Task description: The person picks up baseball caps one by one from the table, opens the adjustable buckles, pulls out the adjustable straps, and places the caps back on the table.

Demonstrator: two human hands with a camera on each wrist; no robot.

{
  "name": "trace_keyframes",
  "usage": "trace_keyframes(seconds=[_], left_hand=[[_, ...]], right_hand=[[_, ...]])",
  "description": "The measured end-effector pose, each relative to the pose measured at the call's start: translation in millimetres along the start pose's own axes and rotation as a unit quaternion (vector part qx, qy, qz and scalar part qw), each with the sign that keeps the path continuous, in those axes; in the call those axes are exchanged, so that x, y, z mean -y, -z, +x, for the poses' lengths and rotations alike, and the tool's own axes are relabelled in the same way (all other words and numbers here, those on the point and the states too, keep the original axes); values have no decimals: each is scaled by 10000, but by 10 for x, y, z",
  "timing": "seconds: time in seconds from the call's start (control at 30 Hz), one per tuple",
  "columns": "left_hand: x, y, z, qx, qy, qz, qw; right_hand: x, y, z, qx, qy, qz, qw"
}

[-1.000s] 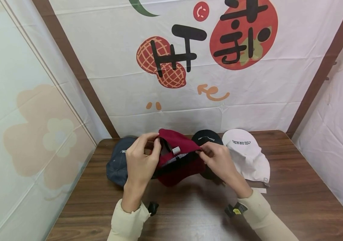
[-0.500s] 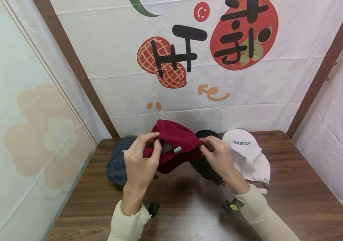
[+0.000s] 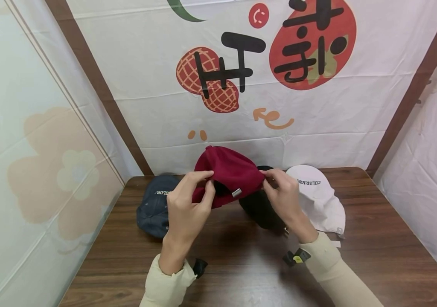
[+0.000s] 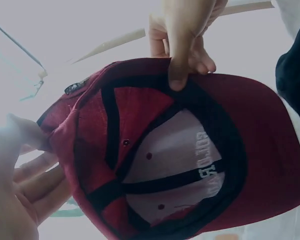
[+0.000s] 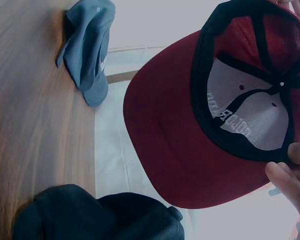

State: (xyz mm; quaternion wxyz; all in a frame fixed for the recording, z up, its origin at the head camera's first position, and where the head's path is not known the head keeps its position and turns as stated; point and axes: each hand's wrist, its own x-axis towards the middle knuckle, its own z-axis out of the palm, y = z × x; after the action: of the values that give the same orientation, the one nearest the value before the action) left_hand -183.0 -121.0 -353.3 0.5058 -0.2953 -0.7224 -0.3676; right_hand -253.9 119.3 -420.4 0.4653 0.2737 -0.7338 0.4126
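A dark red baseball cap [image 3: 235, 168] is held up above the table between both hands. My left hand [image 3: 187, 207] pinches its rim beside the back opening, near the metal strap buckle. The right hand [image 3: 284, 194] pinches the rim on the other side, its thumb inside the cap in the left wrist view. Both wrist views look into the cap's underside: black inner bands, white front panels with reversed stitched lettering, and the red brim [image 5: 165, 125] pointing away from the person.
On the wooden table [image 3: 237, 273], a navy cap [image 3: 155, 213] lies at left, a black cap [image 3: 260, 209] behind the right hand, and a white cap [image 3: 314, 196] lettered COLORADO at right. A printed white cloth [image 3: 157, 119] hangs behind the table's far edge.
The red cap has risen and tipped so its crown shows more to the head view and its brim has dropped out of sight. Both hands keep their pinch and shift slightly right.
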Motion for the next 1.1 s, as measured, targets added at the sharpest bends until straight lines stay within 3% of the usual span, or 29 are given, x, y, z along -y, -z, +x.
trace_keyframes(seconds=[0.3,0.57,0.87,1.1], left_hand=[[-3,-168,-21,300,59,-343,9989],[26,-322,-17,463,-160,-545,9973],[37,-474,-9,626,-201,-725,9952],[54,-618,-3,751,-348,-780,9935]], right_hand=[[-118,86,30,-215,-90,-237,9994],[-218,181,89,-401,-230,-248,9986],[-349,273,100,-616,-404,-244,9970],[-485,357,77,-739,-341,-435,9957]])
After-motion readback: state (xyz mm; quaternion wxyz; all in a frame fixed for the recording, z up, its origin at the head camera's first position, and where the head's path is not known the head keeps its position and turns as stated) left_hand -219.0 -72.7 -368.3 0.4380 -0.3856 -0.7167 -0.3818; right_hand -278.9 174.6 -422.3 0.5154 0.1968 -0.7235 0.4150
